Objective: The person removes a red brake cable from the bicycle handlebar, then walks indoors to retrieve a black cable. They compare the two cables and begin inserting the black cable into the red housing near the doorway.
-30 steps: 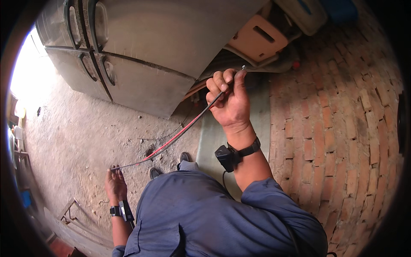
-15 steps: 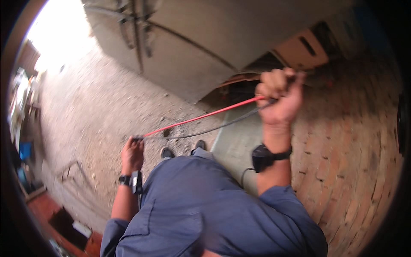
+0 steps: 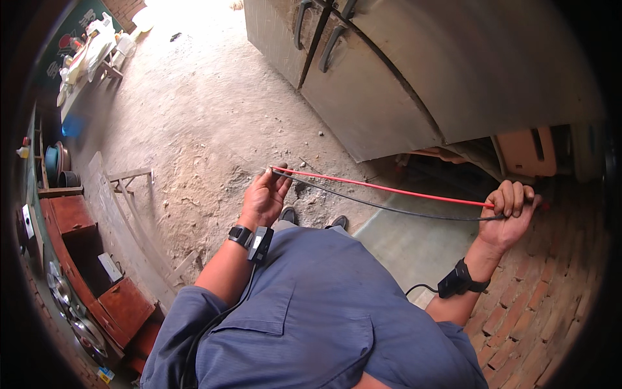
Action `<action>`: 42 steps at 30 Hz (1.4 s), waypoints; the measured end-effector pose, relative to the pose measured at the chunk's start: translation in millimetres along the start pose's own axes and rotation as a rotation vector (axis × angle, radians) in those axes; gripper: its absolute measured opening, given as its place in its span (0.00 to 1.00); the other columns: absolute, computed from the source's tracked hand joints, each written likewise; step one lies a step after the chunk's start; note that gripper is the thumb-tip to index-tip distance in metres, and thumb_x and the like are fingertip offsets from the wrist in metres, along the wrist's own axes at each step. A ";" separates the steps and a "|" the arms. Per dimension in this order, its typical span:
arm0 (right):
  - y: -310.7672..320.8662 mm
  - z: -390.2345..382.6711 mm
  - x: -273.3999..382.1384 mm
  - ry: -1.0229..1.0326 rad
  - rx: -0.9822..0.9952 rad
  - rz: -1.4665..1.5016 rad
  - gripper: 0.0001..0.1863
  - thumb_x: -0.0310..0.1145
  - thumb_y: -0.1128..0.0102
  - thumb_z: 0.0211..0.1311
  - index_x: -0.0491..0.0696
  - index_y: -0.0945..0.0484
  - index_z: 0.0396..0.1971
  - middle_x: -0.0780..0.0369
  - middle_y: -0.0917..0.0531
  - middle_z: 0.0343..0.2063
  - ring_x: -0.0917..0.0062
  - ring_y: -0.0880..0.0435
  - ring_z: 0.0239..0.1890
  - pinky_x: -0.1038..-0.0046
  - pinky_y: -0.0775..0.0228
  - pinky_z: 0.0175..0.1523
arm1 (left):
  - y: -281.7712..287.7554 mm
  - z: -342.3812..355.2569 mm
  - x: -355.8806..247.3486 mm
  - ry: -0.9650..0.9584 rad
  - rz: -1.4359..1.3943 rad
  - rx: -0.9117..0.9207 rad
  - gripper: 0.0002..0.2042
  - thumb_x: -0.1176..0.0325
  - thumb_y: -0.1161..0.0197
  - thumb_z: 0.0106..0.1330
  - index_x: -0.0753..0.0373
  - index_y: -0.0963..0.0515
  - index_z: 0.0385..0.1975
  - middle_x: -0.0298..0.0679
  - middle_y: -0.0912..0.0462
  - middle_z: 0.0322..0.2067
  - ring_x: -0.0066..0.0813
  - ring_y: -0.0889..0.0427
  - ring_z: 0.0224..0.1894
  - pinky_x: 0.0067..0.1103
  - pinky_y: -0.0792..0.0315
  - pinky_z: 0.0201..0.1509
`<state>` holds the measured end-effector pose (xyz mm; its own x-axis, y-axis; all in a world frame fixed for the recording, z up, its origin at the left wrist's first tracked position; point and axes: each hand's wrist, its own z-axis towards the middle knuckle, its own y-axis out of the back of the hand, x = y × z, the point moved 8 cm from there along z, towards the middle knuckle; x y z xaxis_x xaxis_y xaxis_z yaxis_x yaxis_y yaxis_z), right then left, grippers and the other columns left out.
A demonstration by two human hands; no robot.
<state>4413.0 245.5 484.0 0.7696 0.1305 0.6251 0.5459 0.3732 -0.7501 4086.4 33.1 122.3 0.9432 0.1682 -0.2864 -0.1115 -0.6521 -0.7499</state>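
A red wire [image 3: 389,188] and a black wire [image 3: 389,208] run side by side between my hands in front of my body. The red one is drawn nearly straight; the black one sags below it. My left hand [image 3: 262,196] pinches their left ends between thumb and fingers, and short tips stick out past the fingertips. At the right, my right hand [image 3: 508,214] is closed in a fist around the other ends. What lies inside that fist is hidden. Each wrist wears a black strapped device.
A large grey metal cabinet [image 3: 376,97] with dark handles stands ahead on the right. At left are a red-brown wooden cabinet [image 3: 126,311], a wooden board frame [image 3: 126,214] and a cluttered table [image 3: 81,97]. Brickwork [image 3: 538,318] lies at right, beside a grey-green slab [image 3: 402,243].
My view has swung left. In the picture, my right hand has dropped and shifted right, while my left has risen and moved right. Both hands keep hold of the wires.
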 end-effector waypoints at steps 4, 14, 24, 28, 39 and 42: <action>14.8 -7.9 3.8 0.030 -0.093 -0.079 0.22 0.48 0.59 0.78 0.48 0.29 0.28 0.69 0.42 0.14 0.83 0.48 0.18 0.79 0.55 0.21 | -1.6 -0.2 -1.3 0.002 -0.039 0.001 0.08 0.66 0.52 0.78 0.63 0.31 0.45 0.43 0.20 0.45 0.36 0.18 0.46 0.31 0.21 0.54; 75.3 -42.3 13.9 0.164 -0.553 -0.164 0.19 0.48 0.55 0.76 0.50 0.30 0.29 0.70 0.41 0.14 0.83 0.44 0.17 0.82 0.49 0.22 | -11.0 -5.6 -7.9 -0.034 -0.051 0.044 0.08 0.64 0.50 0.77 0.61 0.32 0.47 0.42 0.20 0.46 0.35 0.18 0.49 0.30 0.20 0.53; 102.9 -50.8 20.9 0.164 -0.616 -0.141 0.21 0.49 0.58 0.78 0.49 0.31 0.29 0.70 0.43 0.13 0.84 0.47 0.14 0.82 0.55 0.17 | -21.1 -11.0 -10.8 -0.070 -0.033 0.071 0.08 0.72 0.44 0.73 0.59 0.32 0.47 0.41 0.20 0.46 0.37 0.18 0.52 0.27 0.20 0.54; 109.8 -54.7 20.3 0.166 -0.681 -0.084 0.22 0.50 0.60 0.78 0.49 0.31 0.28 0.69 0.42 0.13 0.84 0.48 0.14 0.82 0.56 0.17 | -20.7 -9.8 -12.0 -0.089 -0.047 0.067 0.06 0.73 0.44 0.73 0.59 0.29 0.46 0.39 0.19 0.45 0.35 0.18 0.52 0.27 0.20 0.54; 118.0 -64.2 18.1 0.164 -0.734 -0.134 0.22 0.51 0.59 0.77 0.50 0.30 0.28 0.69 0.41 0.13 0.83 0.48 0.13 0.81 0.57 0.16 | -16.4 -7.8 -13.9 -0.091 -0.090 0.018 0.05 0.75 0.44 0.72 0.59 0.30 0.44 0.43 0.19 0.43 0.40 0.17 0.50 0.30 0.18 0.51; 115.2 -67.1 16.8 0.170 -0.741 -0.190 0.22 0.51 0.59 0.77 0.51 0.30 0.28 0.70 0.41 0.12 0.83 0.48 0.13 0.80 0.57 0.16 | -13.8 -6.1 -12.8 -0.091 -0.067 0.030 0.05 0.75 0.44 0.72 0.58 0.30 0.44 0.43 0.19 0.43 0.40 0.17 0.50 0.30 0.18 0.51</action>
<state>4511.1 229.1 393.5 0.6486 -0.0392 0.7601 0.7058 -0.3428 -0.6200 4077.8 35.4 139.9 0.9168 0.2781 -0.2866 -0.0594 -0.6147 -0.7865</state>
